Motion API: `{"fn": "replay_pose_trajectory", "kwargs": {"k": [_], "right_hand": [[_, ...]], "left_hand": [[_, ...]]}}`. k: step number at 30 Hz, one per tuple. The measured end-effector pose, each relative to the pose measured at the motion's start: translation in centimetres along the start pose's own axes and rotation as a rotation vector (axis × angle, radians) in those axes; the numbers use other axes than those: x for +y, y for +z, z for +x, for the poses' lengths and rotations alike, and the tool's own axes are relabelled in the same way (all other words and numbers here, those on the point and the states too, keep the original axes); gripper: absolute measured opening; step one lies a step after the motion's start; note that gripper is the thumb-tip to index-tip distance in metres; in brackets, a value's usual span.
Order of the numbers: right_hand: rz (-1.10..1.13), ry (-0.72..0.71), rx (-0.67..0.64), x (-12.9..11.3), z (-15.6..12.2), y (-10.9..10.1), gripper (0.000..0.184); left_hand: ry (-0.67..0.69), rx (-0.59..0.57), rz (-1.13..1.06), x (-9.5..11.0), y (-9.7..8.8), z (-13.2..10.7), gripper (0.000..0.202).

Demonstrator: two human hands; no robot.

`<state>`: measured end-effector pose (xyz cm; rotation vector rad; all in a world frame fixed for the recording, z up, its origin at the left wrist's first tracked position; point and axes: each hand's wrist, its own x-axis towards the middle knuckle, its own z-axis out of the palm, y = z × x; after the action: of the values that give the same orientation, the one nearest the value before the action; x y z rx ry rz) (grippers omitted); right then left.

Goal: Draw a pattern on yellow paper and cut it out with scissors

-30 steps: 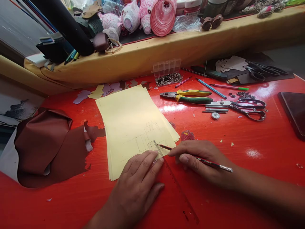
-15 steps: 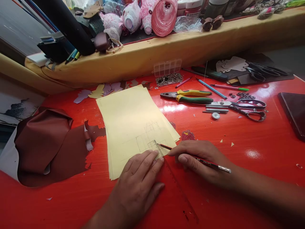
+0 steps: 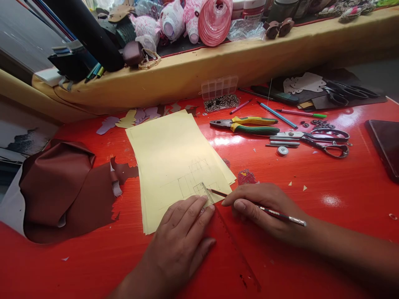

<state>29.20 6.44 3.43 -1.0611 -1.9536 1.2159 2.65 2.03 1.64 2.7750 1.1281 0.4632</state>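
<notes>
A stack of pale yellow paper [image 3: 170, 153] with faint pencil lines lies on the red table [image 3: 311, 187]. My left hand [image 3: 183, 234] lies flat, fingers stretched out, pressing a clear ruler [image 3: 230, 241] onto the paper's lower right corner. My right hand [image 3: 264, 205] pinches a dark red pencil [image 3: 274, 212], its tip touching the paper at the ruler's edge.
Brown leather [image 3: 62, 187] lies at the left. Green-yellow pliers [image 3: 249, 125], scissors [image 3: 321, 139], pens and small metal snaps lie at the back right. A dark tablet [image 3: 386, 145] sits at the right edge. A clear compartment box [image 3: 218, 88] stands below the cluttered shelf [image 3: 218, 62].
The pencil's rear end has shifted slightly to the right; both hands stay in the same place on the paper.
</notes>
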Motion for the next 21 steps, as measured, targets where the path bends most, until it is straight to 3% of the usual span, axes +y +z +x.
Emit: {"fn": "replay_pose_trajectory", "kwargs": {"k": [8, 13, 21], "right_hand": [[-0.021, 0.001, 0.03, 0.33, -0.27, 0.03, 0.062], [0.045, -0.031, 0.081, 0.37, -0.47, 0.06, 0.062], [0.142, -0.001, 0.114, 0.31, -0.56, 0.2, 0.059]], "left_hand": [[0.005, 0.001, -0.012, 0.02, -0.04, 0.06, 0.041], [0.011, -0.007, 0.001, 0.04, -0.11, 0.09, 0.041], [0.028, 0.08, 0.034, 0.21, -0.3, 0.17, 0.029]]}}
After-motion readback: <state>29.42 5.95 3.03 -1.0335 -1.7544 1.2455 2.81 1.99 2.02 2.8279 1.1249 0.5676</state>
